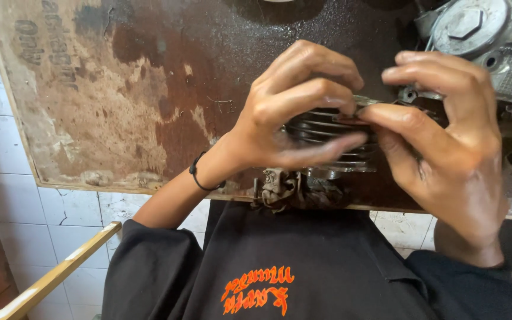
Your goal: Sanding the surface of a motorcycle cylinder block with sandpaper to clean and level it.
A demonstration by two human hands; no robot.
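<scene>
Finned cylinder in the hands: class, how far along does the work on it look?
Done: the finned cylinder is off the engine part and over the stained board. In hand: left hand grips it; right hand fingers pinch at its top edge. Left: a greasy rag lies unused.

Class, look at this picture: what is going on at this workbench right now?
A person in a black sweatshirt holds a dark, finned metal cylinder in both hands above a stained, worn brown wooden board. The left hand grips it from the side, and the right hand pinches at its top edge. A greasy rag lies just below, and a silver metal engine part sits at the upper right.
</scene>
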